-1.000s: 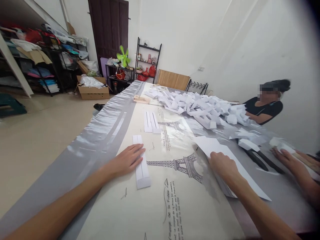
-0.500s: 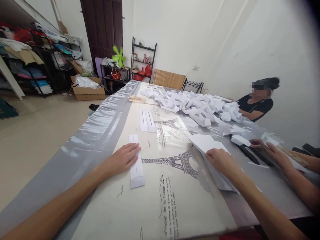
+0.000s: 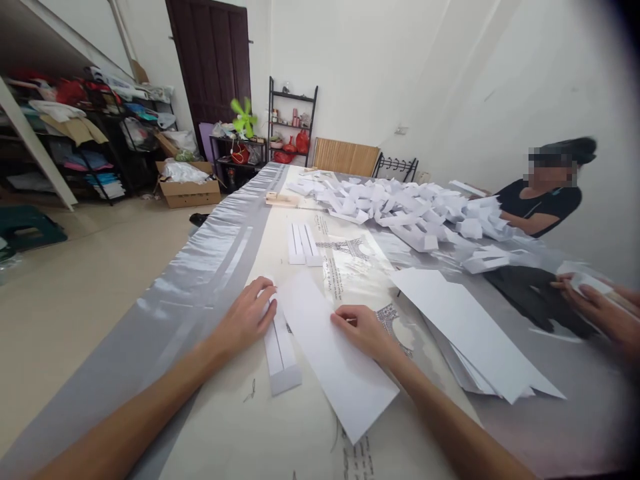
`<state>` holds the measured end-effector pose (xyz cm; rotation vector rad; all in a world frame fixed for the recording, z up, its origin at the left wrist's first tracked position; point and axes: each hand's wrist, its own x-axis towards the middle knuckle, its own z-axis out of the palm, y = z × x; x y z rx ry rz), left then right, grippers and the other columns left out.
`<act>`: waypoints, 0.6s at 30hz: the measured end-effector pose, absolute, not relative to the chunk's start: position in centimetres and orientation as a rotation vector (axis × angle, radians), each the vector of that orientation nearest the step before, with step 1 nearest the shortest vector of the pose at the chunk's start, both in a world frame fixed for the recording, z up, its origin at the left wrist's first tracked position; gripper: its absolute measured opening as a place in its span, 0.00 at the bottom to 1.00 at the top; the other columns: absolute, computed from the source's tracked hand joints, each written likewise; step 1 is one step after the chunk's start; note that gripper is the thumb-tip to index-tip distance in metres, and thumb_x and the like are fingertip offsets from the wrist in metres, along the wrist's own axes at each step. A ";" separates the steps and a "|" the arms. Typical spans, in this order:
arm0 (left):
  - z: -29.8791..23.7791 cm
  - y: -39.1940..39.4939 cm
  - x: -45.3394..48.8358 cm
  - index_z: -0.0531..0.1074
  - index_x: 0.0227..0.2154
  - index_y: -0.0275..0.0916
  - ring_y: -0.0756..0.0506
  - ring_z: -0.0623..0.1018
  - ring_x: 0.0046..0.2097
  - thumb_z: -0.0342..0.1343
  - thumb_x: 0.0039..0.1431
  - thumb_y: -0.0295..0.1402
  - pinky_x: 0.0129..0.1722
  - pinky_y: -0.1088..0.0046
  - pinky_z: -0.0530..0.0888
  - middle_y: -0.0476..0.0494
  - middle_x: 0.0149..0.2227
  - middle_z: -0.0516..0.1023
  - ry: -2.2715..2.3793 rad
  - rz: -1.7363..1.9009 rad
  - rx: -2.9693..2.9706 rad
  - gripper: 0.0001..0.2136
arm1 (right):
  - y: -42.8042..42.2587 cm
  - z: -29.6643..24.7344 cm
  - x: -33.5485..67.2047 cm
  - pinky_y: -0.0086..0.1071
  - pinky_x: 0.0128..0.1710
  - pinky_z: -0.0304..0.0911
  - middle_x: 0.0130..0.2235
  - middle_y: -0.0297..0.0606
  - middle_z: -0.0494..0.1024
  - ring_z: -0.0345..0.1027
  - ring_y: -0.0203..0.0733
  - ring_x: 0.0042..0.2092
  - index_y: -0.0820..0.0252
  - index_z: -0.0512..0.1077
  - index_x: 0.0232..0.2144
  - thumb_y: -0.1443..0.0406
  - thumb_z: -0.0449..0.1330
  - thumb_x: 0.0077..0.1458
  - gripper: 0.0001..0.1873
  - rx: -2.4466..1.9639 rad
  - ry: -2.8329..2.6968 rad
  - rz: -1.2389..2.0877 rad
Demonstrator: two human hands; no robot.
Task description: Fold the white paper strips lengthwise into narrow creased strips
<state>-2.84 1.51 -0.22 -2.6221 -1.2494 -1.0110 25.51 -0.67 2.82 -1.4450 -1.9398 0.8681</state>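
Observation:
My left hand (image 3: 249, 310) rests on a narrow folded white paper (image 3: 283, 367), fingers bent and thumb spread apart over its upper half. In my right hand (image 3: 363, 327) a flat white sheet (image 3: 340, 373) is pinched between thumb and fingers. This sheet slants beside the folded paper and covers much of a printed Eiffel Tower (image 3: 393, 323). To the right lies a loose stack of white sheets (image 3: 470, 320), its edges fanned out. Further up the table are two folded paper pieces (image 3: 303, 243) side by side.
A large heap of folded white paper (image 3: 400, 207) spreads over the table's far right. A wooden block (image 3: 281, 199) lies near the far left edge. At right, a co-worker's hands (image 3: 595, 303) hold a white paper above a dark cloth (image 3: 535, 297). Another person (image 3: 543, 193) sits behind the heap.
My right hand has moved left from the stack, bringing a sheet across the printed tower. My left hand's fingers have bent more on the folded paper. The view has shifted slightly.

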 end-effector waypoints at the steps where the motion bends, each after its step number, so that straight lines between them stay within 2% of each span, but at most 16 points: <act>1: -0.1 1.2 -2.5 0.68 0.49 0.38 0.41 0.76 0.50 0.44 0.71 0.29 0.50 0.62 0.73 0.37 0.49 0.72 -1.220 -1.036 -2.618 0.10 | -0.5 1.9 25.5 0.31 0.29 0.56 0.27 0.33 0.72 0.62 0.37 0.29 0.58 0.69 0.23 0.57 0.53 0.62 0.18 -1.463 -1.942 0.847; 6: 0.3 -0.5 -0.8 0.66 0.51 0.37 0.39 0.74 0.52 0.48 0.69 0.27 0.52 0.60 0.72 0.36 0.50 0.72 -1.145 -1.042 -2.549 0.10 | -1.2 0.9 26.4 0.32 0.27 0.49 0.22 0.30 0.66 0.57 0.38 0.26 0.56 0.64 0.22 0.57 0.52 0.62 0.18 -1.575 -1.977 0.713; 10: 0.4 -1.0 -0.2 0.66 0.50 0.36 0.37 0.74 0.52 0.50 0.68 0.28 0.50 0.58 0.73 0.33 0.50 0.71 -1.167 -1.070 -2.540 0.10 | -1.9 1.3 26.3 0.33 0.27 0.49 0.22 0.30 0.67 0.58 0.38 0.25 0.56 0.66 0.24 0.57 0.51 0.63 0.17 -1.624 -2.010 0.666; 15: 0.0 -1.0 -0.4 0.70 0.49 0.38 0.40 0.77 0.51 0.47 0.72 0.31 0.51 0.61 0.75 0.39 0.48 0.77 -0.924 -0.740 -2.930 0.10 | -2.0 1.1 26.4 0.35 0.29 0.58 0.20 0.29 0.69 0.62 0.40 0.25 0.55 0.78 0.41 0.56 0.52 0.64 0.17 -1.654 -2.011 0.651; 17: -0.3 -0.9 -0.5 0.71 0.49 0.38 0.40 0.77 0.53 0.46 0.73 0.33 0.52 0.60 0.75 0.39 0.51 0.77 -0.898 -0.663 -2.969 0.11 | -2.0 1.2 26.5 0.37 0.32 0.64 0.26 0.33 0.77 0.68 0.42 0.27 0.56 0.80 0.45 0.55 0.53 0.64 0.19 -1.611 -1.976 0.671; 18: -0.3 -0.9 -0.6 0.71 0.50 0.38 0.40 0.76 0.54 0.45 0.74 0.33 0.53 0.60 0.75 0.38 0.52 0.77 -0.901 -0.647 -2.971 0.11 | -2.0 1.4 26.6 0.38 0.35 0.68 0.32 0.37 0.81 0.72 0.43 0.31 0.56 0.80 0.47 0.54 0.54 0.65 0.19 -1.563 -1.966 0.687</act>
